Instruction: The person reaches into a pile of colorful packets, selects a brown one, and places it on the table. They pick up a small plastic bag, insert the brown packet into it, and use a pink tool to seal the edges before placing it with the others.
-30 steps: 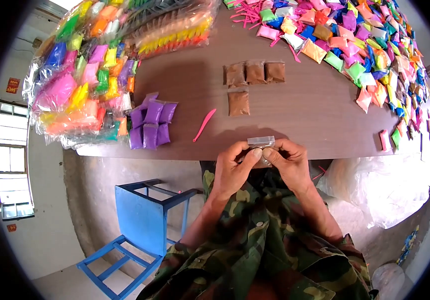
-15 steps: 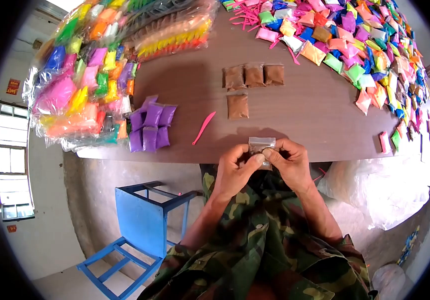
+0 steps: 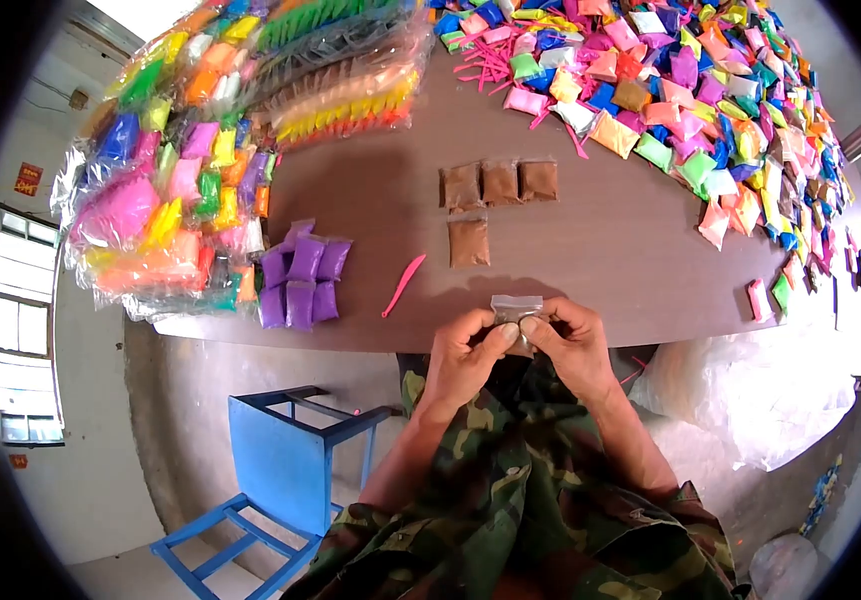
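Observation:
Between my two hands, at the table's near edge, is a small clear zip bag (image 3: 517, 304) with its top strip showing above the fingers. My left hand (image 3: 472, 358) pinches its left side and my right hand (image 3: 568, 346) pinches its right side, thumbs close together. The bag's lower part is mostly hidden by the fingers. Beyond the hands lies a single brown packet (image 3: 469, 243), with a row of three brown packets (image 3: 500, 184) behind it. A pink plastic tool (image 3: 404, 286) rests to the left, and farther left is a small pile of purple packets (image 3: 300, 277).
Bagged colorful packets (image 3: 130, 200) are heaped on the table's left, beside bundled bags (image 3: 350, 80). Loose packets (image 3: 690, 100) cover the back right of the brown table (image 3: 350, 180). A blue chair (image 3: 278, 460) stands below left; a large clear plastic bag (image 3: 750, 390) is below right.
The view has shifted slightly, so the table and its packets appear lower. Both hands keep hold of the small bag, and their thumbs have shifted slightly on it.

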